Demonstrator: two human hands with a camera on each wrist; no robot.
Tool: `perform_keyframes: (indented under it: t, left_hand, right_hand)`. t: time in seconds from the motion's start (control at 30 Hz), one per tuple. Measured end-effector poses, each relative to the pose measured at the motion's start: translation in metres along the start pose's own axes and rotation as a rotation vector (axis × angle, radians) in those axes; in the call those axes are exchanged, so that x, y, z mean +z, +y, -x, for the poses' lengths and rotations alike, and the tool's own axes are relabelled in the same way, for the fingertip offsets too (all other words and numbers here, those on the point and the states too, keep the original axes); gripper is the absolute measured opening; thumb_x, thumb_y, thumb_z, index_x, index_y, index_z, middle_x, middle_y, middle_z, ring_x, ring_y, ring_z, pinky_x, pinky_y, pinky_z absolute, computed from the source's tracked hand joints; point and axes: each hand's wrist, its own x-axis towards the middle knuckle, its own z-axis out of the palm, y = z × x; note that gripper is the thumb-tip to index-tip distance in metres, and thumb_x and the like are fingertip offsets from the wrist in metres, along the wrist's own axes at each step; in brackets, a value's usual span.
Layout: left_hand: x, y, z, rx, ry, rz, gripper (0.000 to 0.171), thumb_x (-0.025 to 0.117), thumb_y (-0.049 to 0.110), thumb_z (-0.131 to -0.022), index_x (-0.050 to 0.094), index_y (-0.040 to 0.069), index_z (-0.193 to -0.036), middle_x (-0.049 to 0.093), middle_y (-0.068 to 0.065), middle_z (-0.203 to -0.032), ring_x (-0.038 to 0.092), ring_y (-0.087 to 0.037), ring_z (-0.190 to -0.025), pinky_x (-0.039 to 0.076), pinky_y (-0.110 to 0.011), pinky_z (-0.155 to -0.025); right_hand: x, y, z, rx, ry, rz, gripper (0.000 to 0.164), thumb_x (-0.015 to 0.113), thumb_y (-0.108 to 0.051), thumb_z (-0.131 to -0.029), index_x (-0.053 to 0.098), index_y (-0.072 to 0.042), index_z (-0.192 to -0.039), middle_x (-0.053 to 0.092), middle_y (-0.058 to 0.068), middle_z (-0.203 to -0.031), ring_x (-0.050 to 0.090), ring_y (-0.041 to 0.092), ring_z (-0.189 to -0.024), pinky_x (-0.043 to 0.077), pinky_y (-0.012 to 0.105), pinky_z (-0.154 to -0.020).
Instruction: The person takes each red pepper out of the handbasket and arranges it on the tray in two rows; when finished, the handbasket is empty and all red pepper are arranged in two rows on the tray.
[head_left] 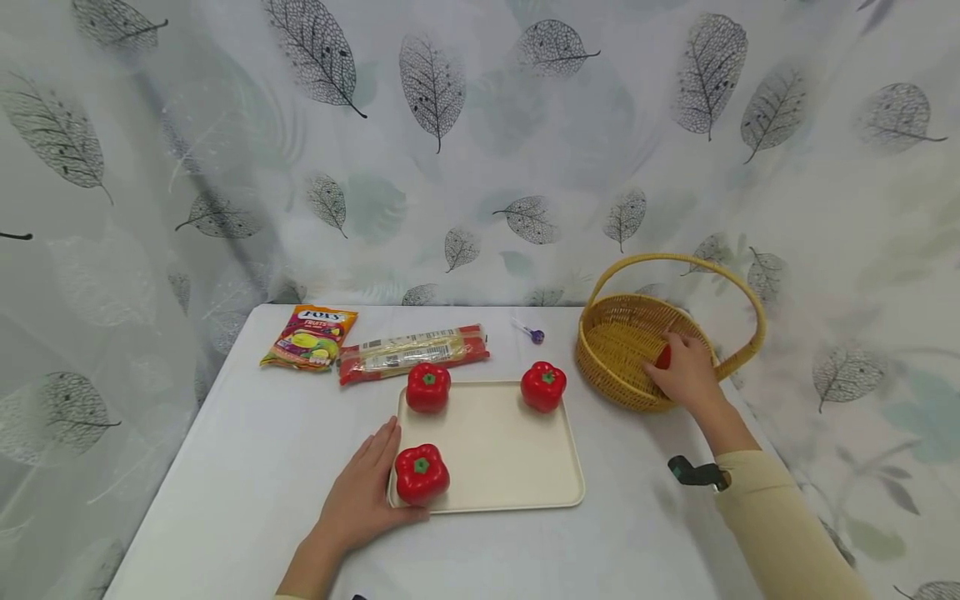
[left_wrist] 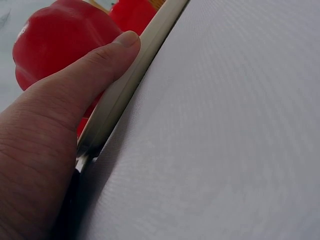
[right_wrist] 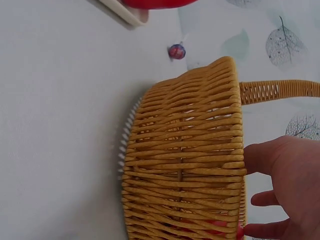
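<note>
A cream tray (head_left: 502,450) lies on the white table with three red toy bell peppers on it. One pepper (head_left: 422,474) sits at the near left corner, another (head_left: 428,388) at the far left, the third (head_left: 543,386) at the far right. My left hand (head_left: 365,492) rests against the tray's left side, fingers fairly straight, thumb along the near rim (left_wrist: 117,95). My right hand (head_left: 686,372) reaches over the rim into a wicker basket (head_left: 618,354). Its fingers hold a red object (head_left: 663,357), likely another bell pepper, mostly hidden by the hand and the weave.
Behind the tray lies a long clear packet with red ends (head_left: 412,353), seemingly noodles. A Fox's fruit candy bag (head_left: 310,337) is at the far left. A small purple lollipop (head_left: 536,335) lies left of the basket, whose tall handle (head_left: 757,321) arches up. A leaf-patterned curtain (head_left: 480,167) hangs behind.
</note>
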Motion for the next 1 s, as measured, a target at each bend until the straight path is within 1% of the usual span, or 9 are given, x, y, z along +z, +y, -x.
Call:
perform_keyframes:
  t: [0.2, 0.4, 0.5, 0.6, 0.7, 0.87, 1.0]
  left_hand:
    - [0.0, 0.001, -0.001, -0.004, -0.003, -0.009, 0.142, 0.086, 0.082, -0.066, 0.025, 0.013, -0.174, 0.024, -0.002, -0.179, 0.024, -0.023, -0.163, 0.027, -0.052, -0.129]
    - [0.0, 0.0, 0.0, -0.007, -0.003, -0.003, 0.142, 0.087, 0.081, -0.066, 0.025, 0.013, -0.174, 0.024, -0.002, -0.179, 0.024, -0.024, -0.163, 0.028, -0.053, -0.128]
    - [0.0, 0.0, 0.0, -0.008, -0.007, -0.006, 0.142, 0.086, 0.082, -0.066, 0.025, 0.013, -0.174, 0.023, -0.002, -0.179, 0.024, -0.023, -0.163, 0.027, -0.052, -0.129]
    - [0.0, 0.0, 0.0, -0.009, -0.009, -0.007, 0.142, 0.085, 0.083, -0.066, 0.025, 0.013, -0.174, 0.022, -0.001, -0.18, 0.023, -0.022, -0.164, 0.026, -0.051, -0.129]
    - [0.0, 0.0, 0.0, -0.009, -0.006, -0.001, 0.142, 0.086, 0.082, -0.066, 0.025, 0.013, -0.174, 0.022, 0.0, -0.18, 0.023, -0.022, -0.164, 0.026, -0.051, -0.129]
    - [0.0, 0.001, 0.0, -0.009, -0.012, -0.002, 0.142, 0.086, 0.082, -0.067, 0.024, 0.014, -0.174, 0.021, 0.001, -0.18, 0.022, -0.021, -0.164, 0.026, -0.051, -0.129]
    - [0.0, 0.001, 0.0, -0.012, -0.014, -0.003, 0.142, 0.086, 0.082, -0.066, 0.023, 0.015, -0.174, 0.021, 0.001, -0.18, 0.022, -0.021, -0.164, 0.026, -0.051, -0.129]
  right_hand:
    - [0.005, 0.009, -0.005, 0.014, 0.008, -0.029, 0.074, 0.073, -0.02, -0.1, 0.038, 0.015, -0.155, 0.034, 0.048, -0.152, 0.035, 0.065, -0.141, 0.042, 0.078, -0.109]
    - [0.007, 0.013, -0.01, 0.044, 0.035, -0.085, 0.066, 0.071, -0.016, -0.1, 0.042, 0.011, -0.153, 0.037, 0.045, -0.15, 0.041, 0.062, -0.135, 0.048, 0.077, -0.102]
    - [0.007, 0.013, -0.012, 0.07, 0.054, -0.119, 0.063, 0.071, -0.016, -0.102, 0.043, 0.01, -0.153, 0.035, 0.044, -0.149, 0.041, 0.062, -0.135, 0.049, 0.076, -0.102]
    - [0.006, 0.013, -0.014, 0.096, 0.059, -0.135, 0.065, 0.071, -0.018, -0.102, 0.042, 0.009, -0.153, 0.033, 0.045, -0.15, 0.039, 0.062, -0.135, 0.05, 0.076, -0.102]
    - [0.006, 0.014, -0.016, 0.109, 0.044, -0.131, 0.069, 0.071, -0.02, -0.102, 0.039, 0.011, -0.155, 0.032, 0.046, -0.15, 0.038, 0.062, -0.137, 0.049, 0.076, -0.104]
    - [0.007, 0.015, -0.017, 0.137, 0.008, -0.123, 0.077, 0.069, -0.021, -0.101, 0.032, 0.014, -0.159, 0.035, 0.046, -0.152, 0.037, 0.062, -0.139, 0.045, 0.076, -0.108]
    - [0.008, 0.016, -0.018, 0.144, -0.008, -0.12, 0.076, 0.07, -0.02, -0.101, 0.033, 0.014, -0.158, 0.038, 0.044, -0.149, 0.038, 0.06, -0.137, 0.045, 0.075, -0.108]
